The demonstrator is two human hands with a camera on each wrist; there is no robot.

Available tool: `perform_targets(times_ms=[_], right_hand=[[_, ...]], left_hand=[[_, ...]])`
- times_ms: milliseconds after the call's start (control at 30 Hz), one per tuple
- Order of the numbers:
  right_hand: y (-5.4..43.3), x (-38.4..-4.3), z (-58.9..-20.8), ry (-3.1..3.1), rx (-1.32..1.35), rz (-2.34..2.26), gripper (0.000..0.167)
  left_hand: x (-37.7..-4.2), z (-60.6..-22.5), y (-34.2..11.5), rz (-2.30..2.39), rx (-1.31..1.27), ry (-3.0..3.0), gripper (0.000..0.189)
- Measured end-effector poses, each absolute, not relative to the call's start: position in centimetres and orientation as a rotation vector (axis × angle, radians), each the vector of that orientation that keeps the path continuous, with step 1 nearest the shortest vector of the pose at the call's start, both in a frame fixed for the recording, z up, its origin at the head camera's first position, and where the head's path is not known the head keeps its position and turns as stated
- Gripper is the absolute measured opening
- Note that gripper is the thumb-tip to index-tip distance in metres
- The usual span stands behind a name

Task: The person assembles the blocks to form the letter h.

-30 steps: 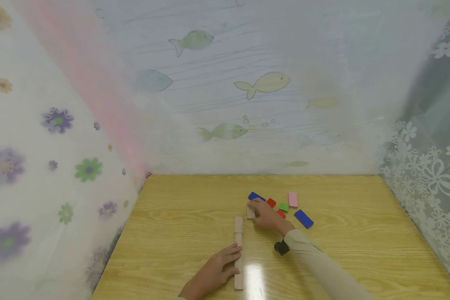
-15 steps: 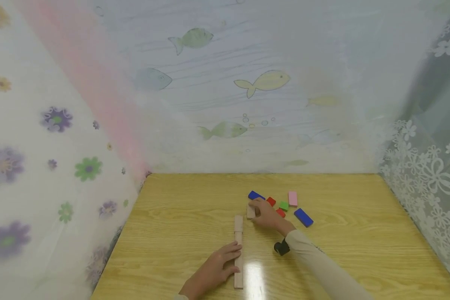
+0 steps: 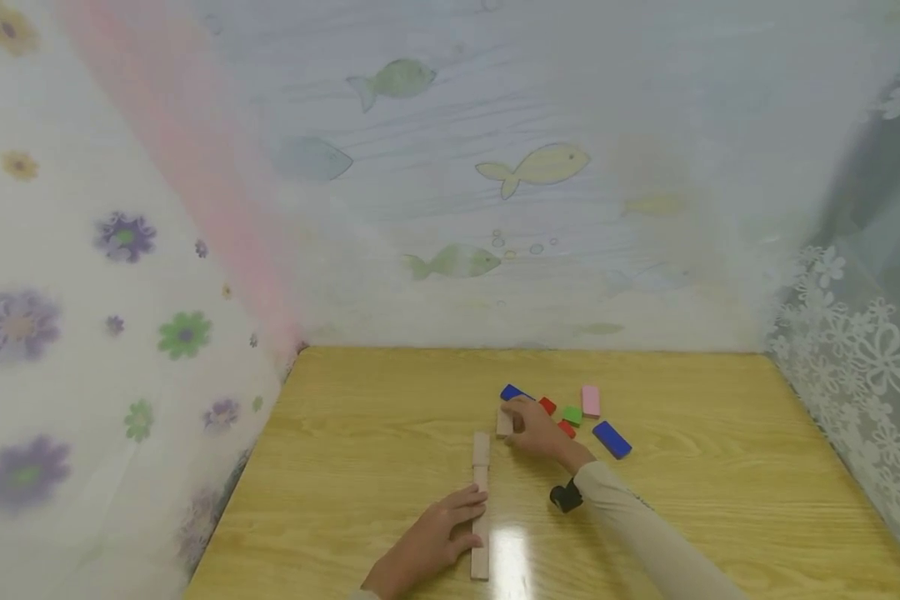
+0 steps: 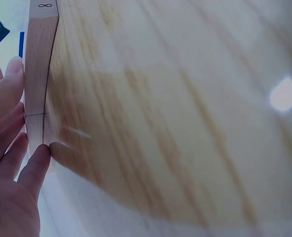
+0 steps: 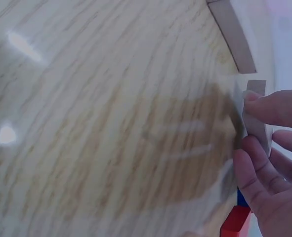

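Observation:
A straight row of plain wooden blocks (image 3: 481, 560) lies on the table, its far block (image 3: 482, 448) slightly wider than the rest. My left hand (image 3: 431, 537) rests against this row with fingers extended, touching it; the left wrist view shows fingertips along the wood (image 4: 38, 64). Beyond the row's far end and to its right, my right hand (image 3: 536, 429) pinches a separate plain wooden block (image 3: 504, 423) between thumb and fingers. In the right wrist view that block (image 5: 256, 113) stands a small gap away from the row's end (image 5: 234, 37).
Coloured blocks lie around and behind my right hand: blue (image 3: 516, 392), red (image 3: 547, 406), green (image 3: 572, 415), pink (image 3: 590, 402) and another blue one (image 3: 612, 439). A patterned curtain (image 3: 450, 300) borders the table's (image 3: 345, 433) back edge.
Both hands keep nearly the same places on the blocks. The whole head view has shifted very slightly.

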State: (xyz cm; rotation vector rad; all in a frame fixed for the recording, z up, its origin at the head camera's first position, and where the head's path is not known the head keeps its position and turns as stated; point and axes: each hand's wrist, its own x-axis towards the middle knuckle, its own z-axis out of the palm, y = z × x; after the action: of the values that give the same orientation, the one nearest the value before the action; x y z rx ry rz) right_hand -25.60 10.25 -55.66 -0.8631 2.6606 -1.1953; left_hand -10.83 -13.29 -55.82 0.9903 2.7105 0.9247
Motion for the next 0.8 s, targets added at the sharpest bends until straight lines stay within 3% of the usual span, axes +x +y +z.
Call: perform_targets(times_ms=[800], right_hand=[[9.3, -26.4, -54.3, 2.660, -0.934, -1.218, 0.052]], left_hand=[[-10.9, -56.3, -13.1, 1.030, 0.976, 2.687, 0.047]])
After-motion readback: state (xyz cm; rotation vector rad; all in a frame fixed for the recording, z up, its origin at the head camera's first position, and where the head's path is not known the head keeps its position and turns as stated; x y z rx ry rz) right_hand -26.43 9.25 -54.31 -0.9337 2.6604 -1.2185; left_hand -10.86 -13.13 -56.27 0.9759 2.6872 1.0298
